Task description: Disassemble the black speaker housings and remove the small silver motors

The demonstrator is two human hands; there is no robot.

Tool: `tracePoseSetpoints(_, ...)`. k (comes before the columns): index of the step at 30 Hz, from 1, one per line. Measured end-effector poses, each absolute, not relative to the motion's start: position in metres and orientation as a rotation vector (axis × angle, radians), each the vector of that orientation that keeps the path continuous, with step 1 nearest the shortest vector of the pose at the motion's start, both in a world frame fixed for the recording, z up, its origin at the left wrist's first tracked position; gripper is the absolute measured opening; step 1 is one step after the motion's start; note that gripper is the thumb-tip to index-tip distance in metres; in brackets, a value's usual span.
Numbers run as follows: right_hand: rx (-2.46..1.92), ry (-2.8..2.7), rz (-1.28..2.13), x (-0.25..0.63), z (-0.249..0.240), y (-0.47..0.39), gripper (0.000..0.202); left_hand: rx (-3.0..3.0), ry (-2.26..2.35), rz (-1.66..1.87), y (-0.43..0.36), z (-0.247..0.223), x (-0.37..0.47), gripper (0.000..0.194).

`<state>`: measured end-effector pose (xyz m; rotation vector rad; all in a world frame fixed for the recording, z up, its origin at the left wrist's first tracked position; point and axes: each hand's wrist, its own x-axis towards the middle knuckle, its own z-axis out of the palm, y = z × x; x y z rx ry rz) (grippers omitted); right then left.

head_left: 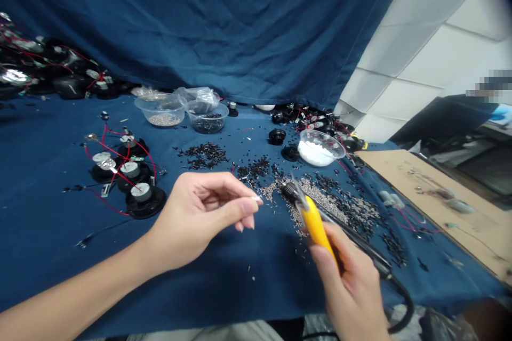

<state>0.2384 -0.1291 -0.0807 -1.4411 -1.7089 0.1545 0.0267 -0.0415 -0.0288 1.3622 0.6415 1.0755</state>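
Observation:
My left hand (pixel 212 218) is closed in a pinch over the middle of the blue cloth. Between its thumb and fingertips is a small whitish piece (pixel 257 199), too tiny to name. My right hand (pixel 350 279) grips yellow-handled pliers (pixel 315 222), their metal jaws blurred and pointing up and away from me. Just beyond the pliers lies a black electric screwdriver (pixel 352 237) with a cord, its tip among loose small screws (pixel 320 197). Left of my left hand sit several round black parts (pixel 146 203) with grey motors and red wires.
Clear bowls hold silvery bits (pixel 164 120), black pieces (pixel 208 123) and a white substance (pixel 316 153). Black small parts (pixel 204 155) are scattered across the cloth. Wired assemblies are heaped at the back left (pixel 70 72). A cardboard sheet (pixel 472 224) lies at right; a blue curtain (pixel 224 26) hangs behind.

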Motion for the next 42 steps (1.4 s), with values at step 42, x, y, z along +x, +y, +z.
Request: tracePoseSetpoints(42, -1.412, -1.764, -0.107, 0.237, -0.094, -0.153, 0.034, 2.26, 0.611, 1.577, -0.043, -0.042, 0.019, 0.017)
